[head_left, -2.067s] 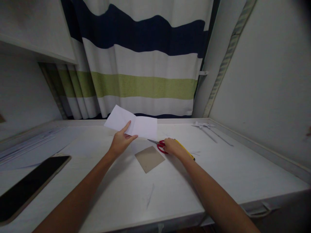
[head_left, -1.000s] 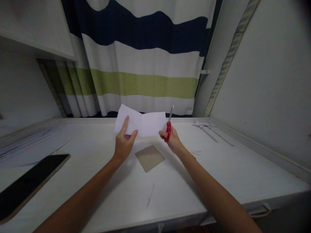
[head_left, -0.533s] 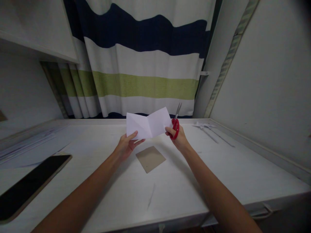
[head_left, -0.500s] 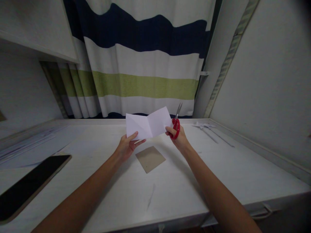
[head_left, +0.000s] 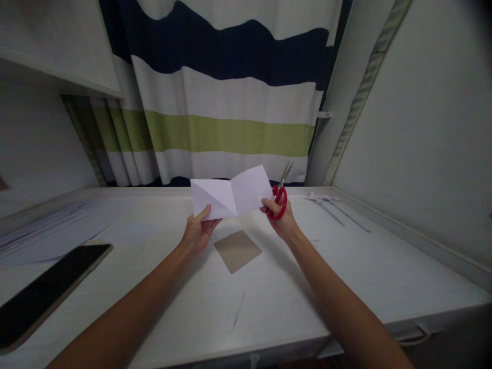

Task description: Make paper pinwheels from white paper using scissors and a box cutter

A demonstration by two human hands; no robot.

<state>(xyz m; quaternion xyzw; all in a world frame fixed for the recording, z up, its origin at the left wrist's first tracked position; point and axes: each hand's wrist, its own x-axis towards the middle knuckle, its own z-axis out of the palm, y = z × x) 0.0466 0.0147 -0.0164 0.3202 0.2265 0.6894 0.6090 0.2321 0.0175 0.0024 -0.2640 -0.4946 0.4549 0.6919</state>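
Near edge of the white desk: bare surface with one dark scuff mark. At far left, one black phone lies flat, screen dark.

Mid-desk: one brown card square lies flat, under and between the two forearms, touched by neither hand.

Above it, held clear of the desk: one sheet of white paper, opened out, with a crease down the middle and a diagonal crease on its left half. The left hand is closed on the paper's lower left edge, thumb in front, fingers behind. The right hand is closed around one pair of red-handled scissors, fingers through the loops, blades pointing up and slightly parted just beside the paper's right edge; its fingertips also pinch the lower right corner.

Judgement: the step in hand is squaring the sheet up for a cut, no cut begun. The next move calls for the right fingers to let go of the corner, the left hand to keep the sheet taut, and the blades to turn onto the chosen line.

Farther back: a small heap of white paper strips near the right wall, number unclear; loose sheets at far left. Behind, one striped curtain.
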